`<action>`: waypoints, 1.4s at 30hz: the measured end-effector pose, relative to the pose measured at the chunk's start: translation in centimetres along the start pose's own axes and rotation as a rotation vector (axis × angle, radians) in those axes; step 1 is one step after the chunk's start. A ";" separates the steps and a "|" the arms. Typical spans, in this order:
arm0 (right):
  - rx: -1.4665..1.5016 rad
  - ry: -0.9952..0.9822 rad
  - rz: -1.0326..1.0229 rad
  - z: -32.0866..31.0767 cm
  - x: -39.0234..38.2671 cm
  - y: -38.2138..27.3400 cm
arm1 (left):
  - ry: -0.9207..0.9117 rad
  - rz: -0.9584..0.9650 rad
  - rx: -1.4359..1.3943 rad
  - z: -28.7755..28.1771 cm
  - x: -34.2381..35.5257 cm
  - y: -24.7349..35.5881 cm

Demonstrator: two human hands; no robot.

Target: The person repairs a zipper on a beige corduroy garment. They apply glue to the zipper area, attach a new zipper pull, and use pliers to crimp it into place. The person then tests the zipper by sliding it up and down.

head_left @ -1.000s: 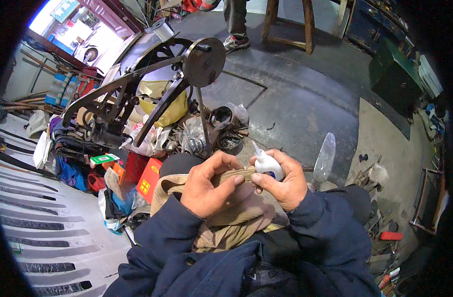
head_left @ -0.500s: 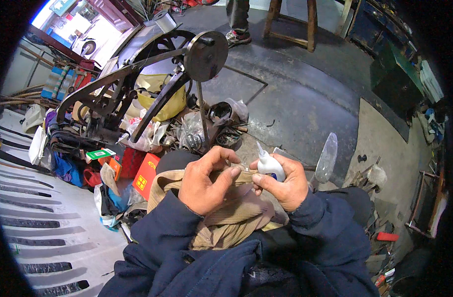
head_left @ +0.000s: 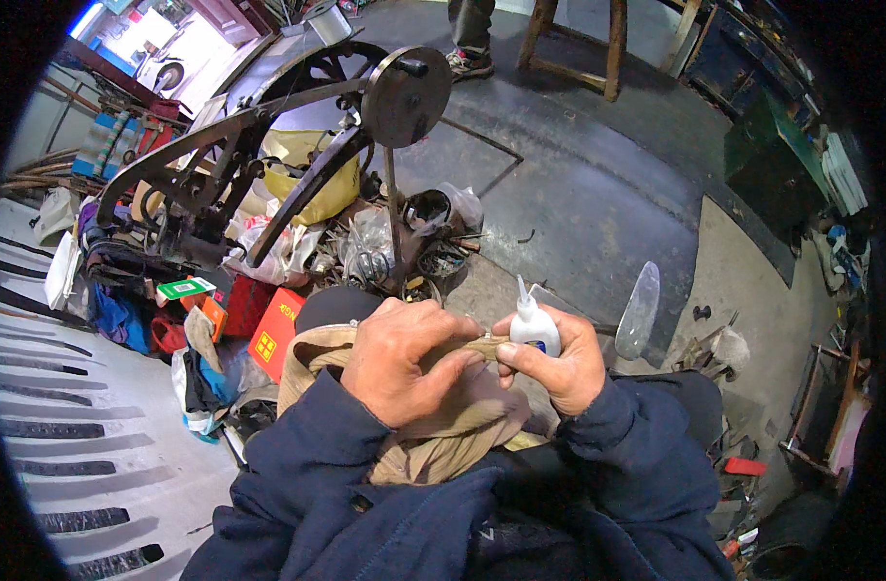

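And it's white that is worn by the bottle [head_left: 539, 331], with a touch of blue printed low on its front! Tan is spread across the cloth [head_left: 419, 455], its folds lined with fine ribs. Deep navy is carried by both sleeves [head_left: 307, 455]. Over to the left, bright red is flashed by the box [head_left: 282, 329], a yellow square set on it; green and white are shared by the card [head_left: 184, 290]. The pale surface [head_left: 186, 484] is barred by black strips [head_left: 56, 429].
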State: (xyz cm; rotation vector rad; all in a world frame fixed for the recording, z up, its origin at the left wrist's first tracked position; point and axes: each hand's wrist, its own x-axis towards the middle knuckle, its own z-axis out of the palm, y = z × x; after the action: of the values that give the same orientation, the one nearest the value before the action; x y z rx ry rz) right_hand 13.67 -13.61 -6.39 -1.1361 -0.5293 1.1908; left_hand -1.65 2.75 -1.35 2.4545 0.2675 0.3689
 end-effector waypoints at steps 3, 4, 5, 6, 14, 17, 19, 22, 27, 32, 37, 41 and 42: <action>-0.050 -0.012 0.002 -0.1 -0.3 -0.3 | 0.013 0.011 0.006 0.2 -0.1 -0.3; -0.078 -0.009 -0.002 -0.2 -0.5 -0.4 | 0.016 0.011 0.006 0.2 -0.2 -0.4; -0.107 -0.006 -0.005 -0.4 -0.6 -0.6 | 0.017 0.025 0.021 0.2 -0.3 -0.5; -0.194 -0.005 -0.051 -0.7 -0.8 -0.9 | 0.017 0.038 0.037 0.1 -0.3 -0.7; -0.438 -0.086 -0.132 -2.9 -1.5 -3.1 | -0.012 0.084 0.113 -0.2 -0.7 -1.5; -0.363 -0.055 -0.041 -2.8 -2.0 -3.2 | 0.004 0.093 0.105 -0.2 -0.6 -1.5; -0.320 -0.028 -0.018 -2.6 -1.9 -2.9 | 0.036 0.097 0.094 -0.1 -0.6 -1.4; -0.376 -0.029 -0.044 -2.7 -1.7 -2.6 | 0.052 0.106 0.089 -0.1 -0.6 -1.4; -0.376 -0.013 -0.046 -2.7 -1.7 -2.4 | 0.053 0.112 0.105 -0.2 -0.6 -1.4; -0.429 -0.014 -0.086 -2.7 -1.6 -2.4 | 0.039 0.112 0.109 -0.2 -0.6 -1.4; -0.437 -0.006 -0.052 -2.6 -1.6 -2.6 | 0.038 0.114 0.113 -0.1 -0.6 -1.4; -0.497 0.001 -0.085 -2.4 -1.5 -2.7 | 0.039 0.115 0.118 0.0 -0.5 -1.3; -0.504 0.002 -0.078 -2.4 -1.5 -2.8 | 0.038 0.115 0.118 0.0 -0.5 -1.3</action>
State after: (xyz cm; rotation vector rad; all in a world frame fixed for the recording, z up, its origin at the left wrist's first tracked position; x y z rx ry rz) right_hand 16.35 -15.85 -4.51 -1.5248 -0.8961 1.0139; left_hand -2.30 3.63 -2.28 2.5878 0.1686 0.4620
